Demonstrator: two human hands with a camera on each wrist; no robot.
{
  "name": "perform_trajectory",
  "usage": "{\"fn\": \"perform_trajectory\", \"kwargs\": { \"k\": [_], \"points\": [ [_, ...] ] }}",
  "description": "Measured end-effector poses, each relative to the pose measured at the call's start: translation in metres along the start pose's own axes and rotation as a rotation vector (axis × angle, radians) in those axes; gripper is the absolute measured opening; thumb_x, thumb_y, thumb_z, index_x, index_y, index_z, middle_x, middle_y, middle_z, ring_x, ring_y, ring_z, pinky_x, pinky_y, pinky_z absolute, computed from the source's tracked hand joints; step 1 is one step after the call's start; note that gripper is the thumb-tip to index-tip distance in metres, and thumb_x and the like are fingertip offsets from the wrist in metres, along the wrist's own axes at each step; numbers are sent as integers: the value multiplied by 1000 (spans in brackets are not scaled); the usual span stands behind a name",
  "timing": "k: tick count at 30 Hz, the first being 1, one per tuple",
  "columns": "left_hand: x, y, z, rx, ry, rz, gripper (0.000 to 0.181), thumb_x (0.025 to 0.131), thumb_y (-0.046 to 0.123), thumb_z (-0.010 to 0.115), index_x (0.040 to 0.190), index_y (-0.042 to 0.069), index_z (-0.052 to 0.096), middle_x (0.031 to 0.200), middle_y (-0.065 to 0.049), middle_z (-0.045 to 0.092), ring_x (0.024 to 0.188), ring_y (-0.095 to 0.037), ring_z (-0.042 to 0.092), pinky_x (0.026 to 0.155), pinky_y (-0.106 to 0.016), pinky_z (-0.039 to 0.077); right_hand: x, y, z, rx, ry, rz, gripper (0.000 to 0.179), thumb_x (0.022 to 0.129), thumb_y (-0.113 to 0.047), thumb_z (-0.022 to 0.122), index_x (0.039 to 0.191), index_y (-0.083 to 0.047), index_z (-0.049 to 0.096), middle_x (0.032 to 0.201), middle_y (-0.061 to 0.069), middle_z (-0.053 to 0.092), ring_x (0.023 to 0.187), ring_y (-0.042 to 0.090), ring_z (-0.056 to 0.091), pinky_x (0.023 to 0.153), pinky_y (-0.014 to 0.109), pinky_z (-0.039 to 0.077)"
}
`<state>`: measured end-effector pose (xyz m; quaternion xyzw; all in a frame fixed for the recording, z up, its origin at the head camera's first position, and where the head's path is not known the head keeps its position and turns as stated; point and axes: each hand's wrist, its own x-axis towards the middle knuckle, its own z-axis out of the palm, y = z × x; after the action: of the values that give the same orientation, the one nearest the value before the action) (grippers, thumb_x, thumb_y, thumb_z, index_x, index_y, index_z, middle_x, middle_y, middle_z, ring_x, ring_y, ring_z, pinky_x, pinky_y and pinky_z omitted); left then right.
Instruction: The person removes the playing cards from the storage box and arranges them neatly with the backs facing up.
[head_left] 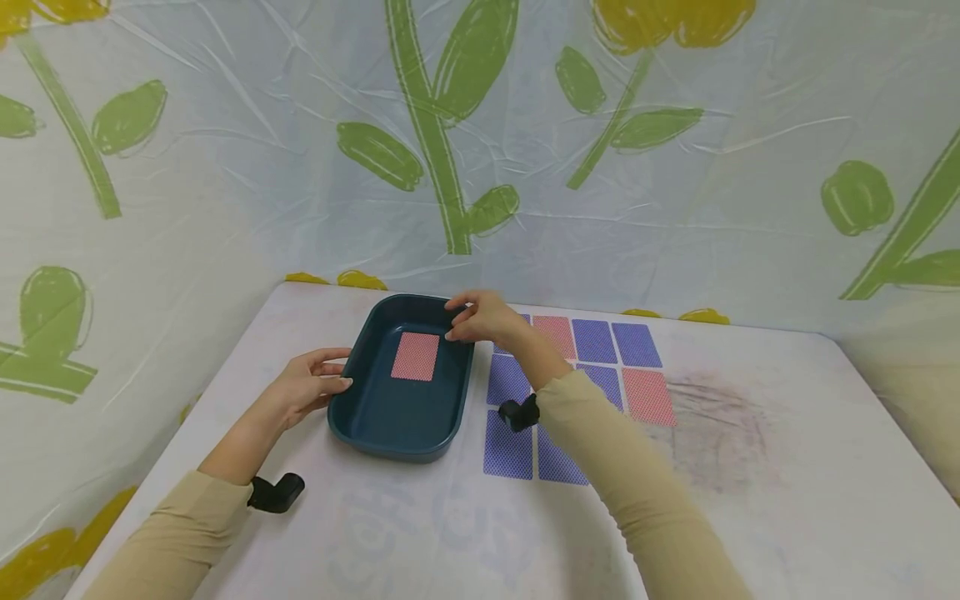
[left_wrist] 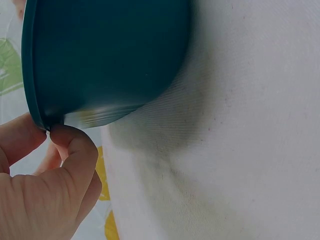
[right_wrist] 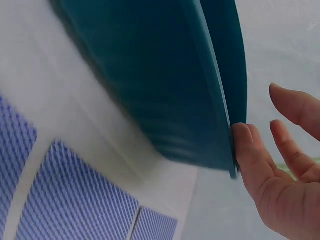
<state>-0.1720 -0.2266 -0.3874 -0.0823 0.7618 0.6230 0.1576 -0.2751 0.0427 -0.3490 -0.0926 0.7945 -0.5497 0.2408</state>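
A dark teal rectangular tray stands left of centre on the table, with one red-patterned playing card lying face down in it. My left hand pinches the tray's left rim, and the left wrist view shows thumb and fingertips meeting at that edge. At the far right corner, my right hand touches the rim. The right wrist view has two fingertips against the edge and the other fingers spread apart from it. Just right of the tray lie rows of blue-patterned cards with some red ones.
A white cloth covers the table. Behind and beside it hangs a pale sheet printed with green stems and yellow flowers. My right forearm hides part of the card rows. A black wrist camera sits below my left hand.
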Motion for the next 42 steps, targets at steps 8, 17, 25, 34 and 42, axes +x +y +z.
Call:
{"fn": "perform_trajectory", "kwargs": {
  "k": [8, 17, 25, 34, 42],
  "points": [
    [-1, -2, 1, 10, -11, 4, 61, 90, 2, 59, 143, -2, 29, 121, -19, 45, 86, -11, 55, 75, -25, 48, 12, 0, 20, 9, 24, 13, 50, 75, 9, 69, 123, 1, 55, 96, 13, 55, 75, 17, 56, 82, 35, 49],
    [0, 2, -2, 10, -10, 1, 61, 90, 2, 59, 143, -1, 30, 121, -20, 44, 85, -11, 55, 76, -26, 48, 23, -4, 36, -20, 61, 25, 52, 76, 5, 70, 125, -2, 55, 111, 17, 57, 103, 33, 54, 95, 45, 41],
    [-1, 2, -2, 19, -3, 0, 61, 90, 2, 59, 143, 0, 30, 124, -22, 43, 86, -13, 56, 78, -27, 49, 32, -2, 47, 8, 91, 30, 52, 75, 6, 71, 125, -1, 55, 106, 15, 54, 85, 21, 52, 90, 41, 45],
    [0, 1, -2, 6, -5, -6, 61, 89, 1, 59, 143, -1, 30, 121, -20, 45, 90, -15, 55, 78, -25, 49, 41, 22, 66, -274, 125, -39, 60, 69, 2, 78, 124, -7, 57, 120, 15, 55, 104, 26, 53, 84, 36, 47],
    [0, 1, -1, -6, -5, 0, 61, 89, 1, 59, 143, -1, 30, 119, -19, 46, 89, -15, 55, 78, -26, 49, 44, 29, 74, -573, 137, -13, 68, 66, -14, 84, 128, -12, 55, 126, 11, 46, 115, 29, 37, 95, 43, 38]
  ]
}}
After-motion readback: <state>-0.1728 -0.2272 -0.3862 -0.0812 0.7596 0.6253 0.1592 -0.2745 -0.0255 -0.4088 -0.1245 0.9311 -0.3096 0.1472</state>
